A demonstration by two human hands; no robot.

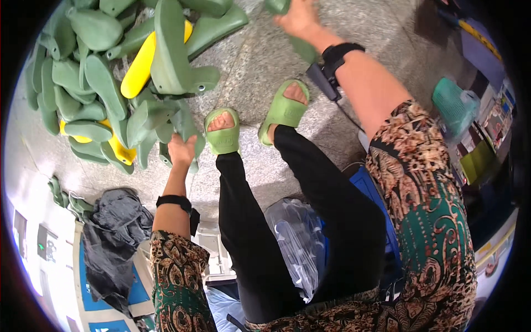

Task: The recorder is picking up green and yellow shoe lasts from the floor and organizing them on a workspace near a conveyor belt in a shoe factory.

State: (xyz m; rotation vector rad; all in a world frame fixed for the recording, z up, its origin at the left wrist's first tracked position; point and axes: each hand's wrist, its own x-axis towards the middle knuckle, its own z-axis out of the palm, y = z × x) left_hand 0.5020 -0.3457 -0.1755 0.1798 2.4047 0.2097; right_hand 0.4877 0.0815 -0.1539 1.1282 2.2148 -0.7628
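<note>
A big heap of green plastic shoe lasts (98, 27) covers the floor at the left, with a few yellow ones (139, 66) among them. At the heap's near right edge my left hand (181, 149) has its fingers closed on a green shoe last (183, 119). My right hand (300, 22) is farther off, at the top edge, slightly blurred. Its fingers are bent at a green shoe last (277, 5) that the picture's edge partly cuts off. More green (303, 50) shows beneath that wrist. Each wrist wears a black strap.
My feet in green slippers (224, 133) stand on the grey stone floor (243, 88) between my hands. A black plastic bag (116, 243) is at the lower left. Clear plastic (296, 238) lies beneath my legs. A teal basket (451, 102) stands at the right.
</note>
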